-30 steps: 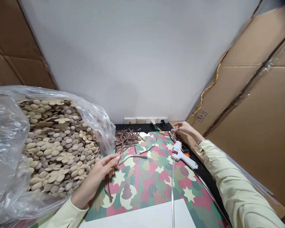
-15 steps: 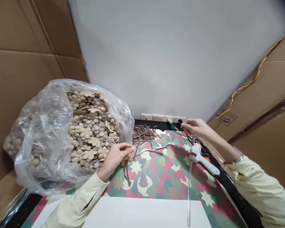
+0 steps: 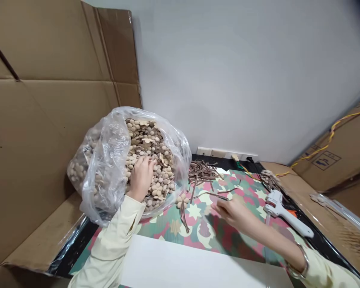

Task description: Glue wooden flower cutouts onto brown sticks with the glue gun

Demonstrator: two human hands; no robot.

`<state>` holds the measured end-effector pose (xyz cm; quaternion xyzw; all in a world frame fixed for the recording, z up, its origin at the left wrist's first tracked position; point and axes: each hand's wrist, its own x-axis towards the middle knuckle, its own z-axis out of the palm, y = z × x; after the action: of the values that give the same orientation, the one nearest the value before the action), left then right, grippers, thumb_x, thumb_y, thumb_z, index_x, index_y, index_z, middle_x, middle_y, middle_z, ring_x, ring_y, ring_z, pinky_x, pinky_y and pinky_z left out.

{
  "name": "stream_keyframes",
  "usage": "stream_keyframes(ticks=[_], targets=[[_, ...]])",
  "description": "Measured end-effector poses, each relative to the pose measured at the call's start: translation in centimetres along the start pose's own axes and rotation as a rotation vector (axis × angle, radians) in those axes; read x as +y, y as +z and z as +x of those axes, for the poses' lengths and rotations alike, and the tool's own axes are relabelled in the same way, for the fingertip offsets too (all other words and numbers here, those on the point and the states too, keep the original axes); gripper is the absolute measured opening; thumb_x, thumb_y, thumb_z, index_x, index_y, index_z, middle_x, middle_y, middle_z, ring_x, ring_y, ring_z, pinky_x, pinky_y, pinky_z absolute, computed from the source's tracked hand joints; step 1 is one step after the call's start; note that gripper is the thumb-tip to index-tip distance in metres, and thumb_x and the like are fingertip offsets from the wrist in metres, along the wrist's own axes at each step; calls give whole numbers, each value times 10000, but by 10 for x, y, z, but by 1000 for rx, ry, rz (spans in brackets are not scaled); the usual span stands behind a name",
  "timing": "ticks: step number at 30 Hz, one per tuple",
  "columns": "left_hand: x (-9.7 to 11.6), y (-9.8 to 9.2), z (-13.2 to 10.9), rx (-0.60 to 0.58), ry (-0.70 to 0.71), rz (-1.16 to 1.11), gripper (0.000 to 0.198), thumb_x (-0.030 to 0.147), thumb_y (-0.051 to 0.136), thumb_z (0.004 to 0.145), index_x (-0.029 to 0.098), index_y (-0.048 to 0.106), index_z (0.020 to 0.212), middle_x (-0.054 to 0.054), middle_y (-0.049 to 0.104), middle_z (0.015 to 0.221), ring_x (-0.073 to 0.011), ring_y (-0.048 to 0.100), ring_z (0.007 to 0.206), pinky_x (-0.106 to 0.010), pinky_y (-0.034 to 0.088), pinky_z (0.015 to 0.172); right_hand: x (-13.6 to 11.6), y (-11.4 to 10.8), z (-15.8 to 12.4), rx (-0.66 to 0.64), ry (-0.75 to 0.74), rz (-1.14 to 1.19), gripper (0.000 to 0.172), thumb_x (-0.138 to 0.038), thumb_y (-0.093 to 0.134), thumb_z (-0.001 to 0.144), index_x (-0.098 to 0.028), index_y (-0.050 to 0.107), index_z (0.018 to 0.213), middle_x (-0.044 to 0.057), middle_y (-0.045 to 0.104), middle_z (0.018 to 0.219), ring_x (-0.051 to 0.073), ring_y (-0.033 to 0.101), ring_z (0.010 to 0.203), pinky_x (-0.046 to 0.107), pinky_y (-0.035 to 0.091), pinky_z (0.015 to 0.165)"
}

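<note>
In the head view my left hand (image 3: pixel 142 177) reaches into the clear plastic bag (image 3: pixel 109 164) on the left. Its fingers, loosely stretched, rest on a heap of beige and grey flower-shaped pieces (image 3: pixel 159 178); their tips are partly hidden. My right hand (image 3: pixel 232 212) hovers over the patterned sheet, right of the middle, with its fingers curled together; whatever they may hold is hidden. Between the hands lies a flower-shaped piece (image 3: pixel 182 199) with brown strips (image 3: pixel 183 218) at its lower edge. A white glue gun (image 3: pixel 283 212) lies beyond my right forearm.
A pile of thin brown strips (image 3: pixel 202 172) lies behind, near the power sockets (image 3: pixel 219 153). White paper (image 3: pixel 180 262) covers the front of the patterned sheet (image 3: pixel 171 228). Cardboard (image 3: pixel 48 120) stands at left; more cardboard (image 3: pixel 345 164) and a yellow cable (image 3: pixel 313 151) are at right.
My left hand has left the strips and flower piece and moved into the bag. My right hand has come down and inward from near the sockets. The view has swung left.
</note>
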<state>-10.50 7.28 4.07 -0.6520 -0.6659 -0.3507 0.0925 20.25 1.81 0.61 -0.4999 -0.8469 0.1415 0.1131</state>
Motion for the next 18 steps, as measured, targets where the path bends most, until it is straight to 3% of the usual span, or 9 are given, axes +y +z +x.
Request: stream_keyframes(ticks=[5,9,11,14,18], targets=[[5,16,14,-73,31,-27,326,349,376,888,147,632,867,-110,637,874,-219,581,856,-291,410,778,35,-12,-39,1,129,-1,141,-136,386,766,-212,465,677,1,510,560,137,405,475,251,227,458],[17,21,26,-99,1,19,301,380,442,848,149,627,793,-122,637,797,-243,586,770,-309,410,676,59,-26,-71,68,262,-66,138,-265,449,789,-221,522,680,21,561,549,169,489,473,255,287,468],[21,18,29,-93,-17,39,267,356,452,838,158,626,795,-121,639,815,-245,587,769,-305,403,659,70,-30,-85,117,315,-135,181,-285,442,797,-223,530,652,30,564,534,185,508,480,262,307,479],[18,7,31,-52,-37,57,287,365,425,844,160,624,819,-129,631,889,-241,585,795,-307,404,682,80,-34,-97,167,334,-155,179,-179,420,760,-221,594,758,52,635,645,197,569,558,259,358,523],[2,-8,36,58,-57,51,250,350,452,815,158,612,807,-96,650,794,-223,589,732,-295,408,692,70,-39,-80,171,245,-57,256,-124,445,719,-210,649,848,72,674,766,202,603,648,251,383,553]])
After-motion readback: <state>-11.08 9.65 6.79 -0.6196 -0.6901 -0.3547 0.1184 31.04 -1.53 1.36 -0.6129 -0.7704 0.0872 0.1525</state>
